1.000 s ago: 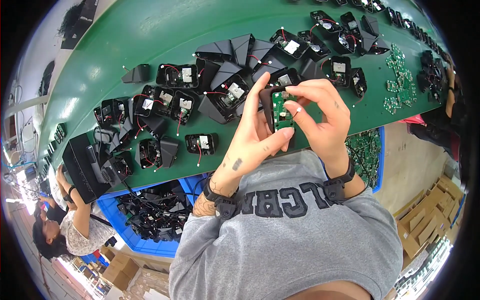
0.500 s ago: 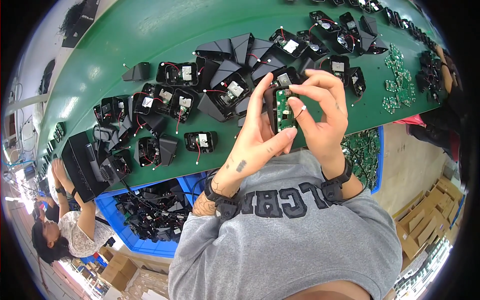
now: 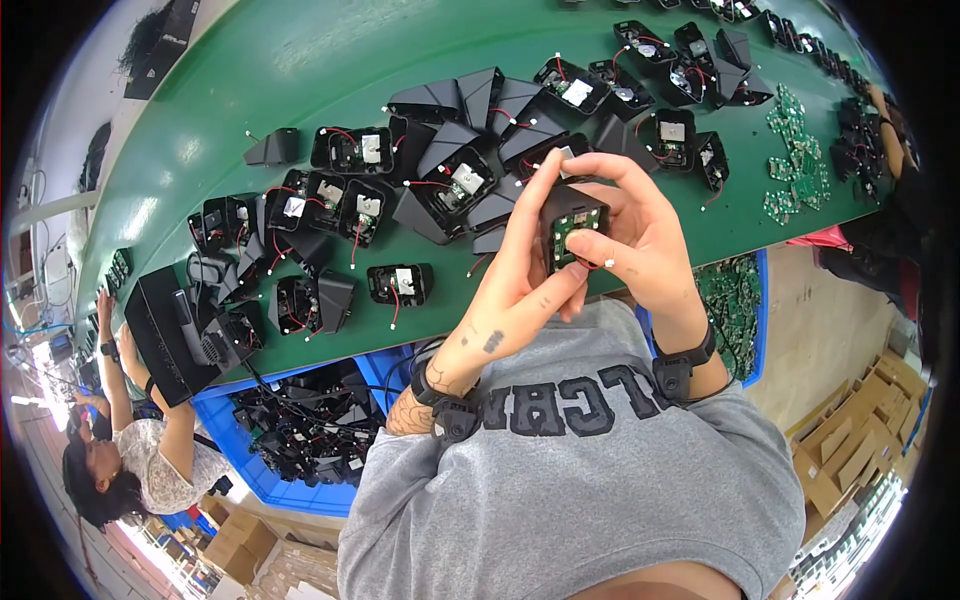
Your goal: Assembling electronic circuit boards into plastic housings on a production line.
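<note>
I held a small black housing (image 3: 572,226) up over the near edge of the green tabletop (image 3: 230,90), about the middle of the view. My left hand (image 3: 522,270) gripped it from seven o'clock, the thumb running up its left side and the fingers closed behind it. My right hand (image 3: 640,240) wrapped it from three o'clock, fingers curled over the top, the thumb pressed on the green circuit board (image 3: 574,240) seated in its open face. A red wire (image 3: 590,262) showed at the lower edge of the board.

On the tabletop past my hands, at eleven to one o'clock, lay a cluster of open black housings (image 3: 450,180) with boards and red wires, some touching one another. A single housing (image 3: 398,284) lay apart at nine o'clock of my left hand. At two o'clock sat a patch of loose green boards (image 3: 795,170). At eight o'clock, below the tabletop edge, a blue bin (image 3: 300,440) held more black parts. Another bin (image 3: 735,300) at four o'clock held green boards. A co-worker (image 3: 150,460) sat at the far lower left.
</note>
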### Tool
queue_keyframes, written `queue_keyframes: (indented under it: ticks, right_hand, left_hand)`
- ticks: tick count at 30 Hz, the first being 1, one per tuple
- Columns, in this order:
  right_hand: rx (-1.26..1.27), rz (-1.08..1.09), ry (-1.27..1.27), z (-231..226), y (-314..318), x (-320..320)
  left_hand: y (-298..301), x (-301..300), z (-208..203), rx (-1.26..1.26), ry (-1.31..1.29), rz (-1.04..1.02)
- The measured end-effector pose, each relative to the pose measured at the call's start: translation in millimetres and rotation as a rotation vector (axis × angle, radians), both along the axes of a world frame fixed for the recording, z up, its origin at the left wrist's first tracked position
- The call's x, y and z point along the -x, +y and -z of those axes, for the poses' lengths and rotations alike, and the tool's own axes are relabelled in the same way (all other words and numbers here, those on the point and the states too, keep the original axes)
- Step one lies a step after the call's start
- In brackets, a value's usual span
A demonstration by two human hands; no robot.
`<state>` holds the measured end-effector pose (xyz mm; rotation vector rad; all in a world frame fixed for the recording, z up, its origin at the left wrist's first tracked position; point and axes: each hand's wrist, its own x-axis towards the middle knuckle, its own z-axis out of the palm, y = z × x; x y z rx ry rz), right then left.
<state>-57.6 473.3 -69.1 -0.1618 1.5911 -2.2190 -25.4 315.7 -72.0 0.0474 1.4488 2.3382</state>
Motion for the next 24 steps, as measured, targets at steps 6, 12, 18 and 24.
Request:
queue_keyframes:
  ticks: [6,12,18,24]
  right_hand:
    - [0.064,-0.016,0.01,-2,6,1]
    - [0.006,-0.028,0.025,-7,4,-2]
    - [-0.057,-0.008,0.107,-8,0,-3]
    - [-0.063,0.015,0.104,-5,-3,-1]
  left_hand:
    - [2,-3,0,0.05,0.096,0.036]
    - [-3,-8,6,0.05,0.085,0.057]
    - [-8,-7,5,0.032,0.133,0.085]
    - [-9,-6,2,0.017,0.134,0.063]
